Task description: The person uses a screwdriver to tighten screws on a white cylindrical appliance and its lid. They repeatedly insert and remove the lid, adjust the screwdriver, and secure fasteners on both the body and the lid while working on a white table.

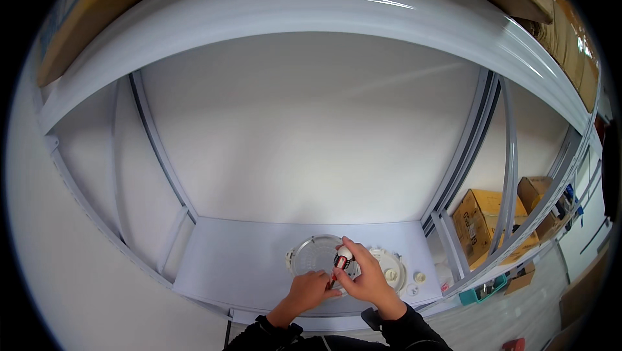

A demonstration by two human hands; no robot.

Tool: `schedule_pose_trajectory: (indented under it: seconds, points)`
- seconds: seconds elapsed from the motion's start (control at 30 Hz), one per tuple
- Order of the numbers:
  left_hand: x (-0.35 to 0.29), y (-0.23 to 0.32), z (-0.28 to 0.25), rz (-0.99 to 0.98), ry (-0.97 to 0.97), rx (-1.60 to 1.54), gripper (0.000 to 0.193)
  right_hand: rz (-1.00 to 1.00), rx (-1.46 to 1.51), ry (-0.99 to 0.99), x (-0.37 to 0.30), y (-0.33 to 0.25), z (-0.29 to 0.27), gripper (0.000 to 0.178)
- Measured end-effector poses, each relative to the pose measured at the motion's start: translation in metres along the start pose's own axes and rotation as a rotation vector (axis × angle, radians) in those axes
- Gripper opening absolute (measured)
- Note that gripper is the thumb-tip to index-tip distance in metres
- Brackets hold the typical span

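Note:
Both hands meet over the front of a white shelf (227,254). Between them is a small red, white and black object (341,262) with a rounded white end; its exact kind I cannot make out. My right hand (370,278) grips it from the right, thumb and fingers about the upper part. Closed at its lower red end, my left hand (307,291) pinches with the fingertips. Beneath the hands lies a clear round container or cover (310,255) with a pale rim, partly hidden. A white round part (396,265) with a raised centre rests beside my right hand.
Right of the round part lie a small cream cap-like piece (420,277) and a small whitish piece (413,290). White shelf posts and a crossbeam (311,1) frame the space. Cardboard boxes (489,225) and a teal bin (484,291) stand beyond the right side.

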State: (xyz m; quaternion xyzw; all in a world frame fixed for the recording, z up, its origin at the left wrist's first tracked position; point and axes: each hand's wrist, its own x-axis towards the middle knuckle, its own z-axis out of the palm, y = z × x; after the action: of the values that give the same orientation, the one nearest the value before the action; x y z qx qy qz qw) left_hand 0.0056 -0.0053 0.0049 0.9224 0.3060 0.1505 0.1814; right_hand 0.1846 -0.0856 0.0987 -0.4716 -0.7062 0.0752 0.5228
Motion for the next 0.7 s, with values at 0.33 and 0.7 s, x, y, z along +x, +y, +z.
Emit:
schedule_pose_trajectory:
  seconds: [0.33, 0.7]
  points:
    - [0.003, 0.000, 0.001, -0.003, 0.129, -0.157, 0.037, -0.106, -0.042, 0.164, 0.002, 0.002, -0.013, 0.070]
    - [-0.001, 0.002, -0.007, -0.041, 0.125, -0.216, 0.026, -0.041, -0.020, 0.201, -0.001, 0.008, -0.021, 0.063]
